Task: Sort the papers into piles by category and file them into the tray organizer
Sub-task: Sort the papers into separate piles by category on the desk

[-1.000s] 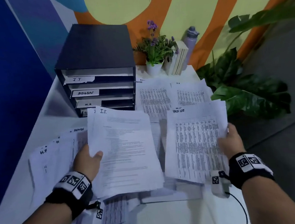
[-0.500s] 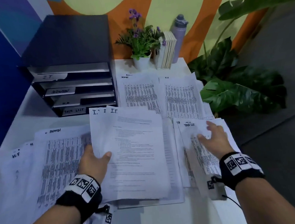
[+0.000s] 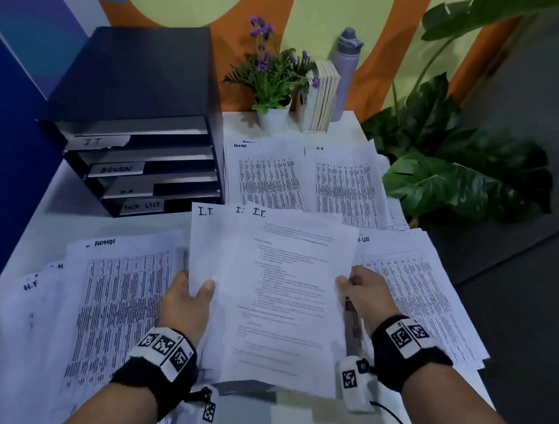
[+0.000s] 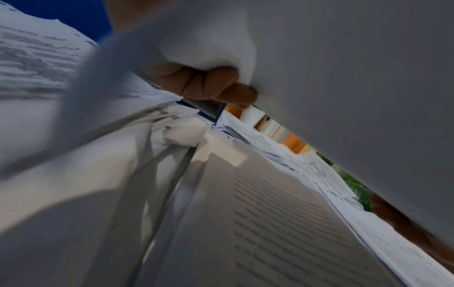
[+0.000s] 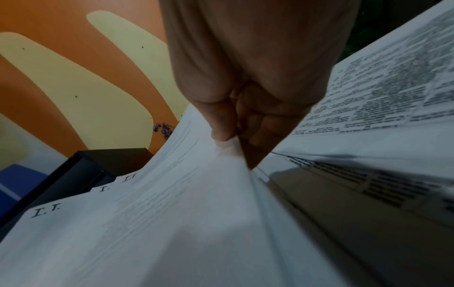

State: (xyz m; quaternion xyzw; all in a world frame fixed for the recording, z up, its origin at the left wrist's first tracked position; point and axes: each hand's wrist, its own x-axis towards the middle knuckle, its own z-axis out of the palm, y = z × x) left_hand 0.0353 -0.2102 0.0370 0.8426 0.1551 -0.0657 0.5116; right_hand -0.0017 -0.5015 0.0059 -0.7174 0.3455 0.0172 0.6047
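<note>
A fanned stack of I.T. papers [image 3: 277, 279] [image 5: 157, 223] [image 4: 343, 87] is lifted above the table, held by both hands. My left hand [image 3: 191, 299] grips its left edge, thumb on top, fingers [image 4: 211, 85] curled underneath. My right hand [image 3: 355, 288] pinches the right edge between thumb and fingers [image 5: 221, 124]. The black tray organizer [image 3: 149, 128] stands at the back left, with slots labelled I.T., ADMIN, H.R and TASK LIST. An ADMIN pile [image 3: 119, 293] lies left, H.R sheets [image 3: 25, 301] further left, a task list pile [image 3: 413, 294] on the right.
Two more sheets of tables [image 3: 302, 176] lie behind, right of the organizer. A potted purple flower [image 3: 270, 80], books [image 3: 322, 96] and a grey bottle [image 3: 347, 70] stand along the back wall. A large leafy plant [image 3: 453, 162] is off the table's right edge [image 3: 445, 265].
My right hand laid the task list sheets on the right pile, then moved left and took the I.T. stack's right edge. The left hand kept its hold.
</note>
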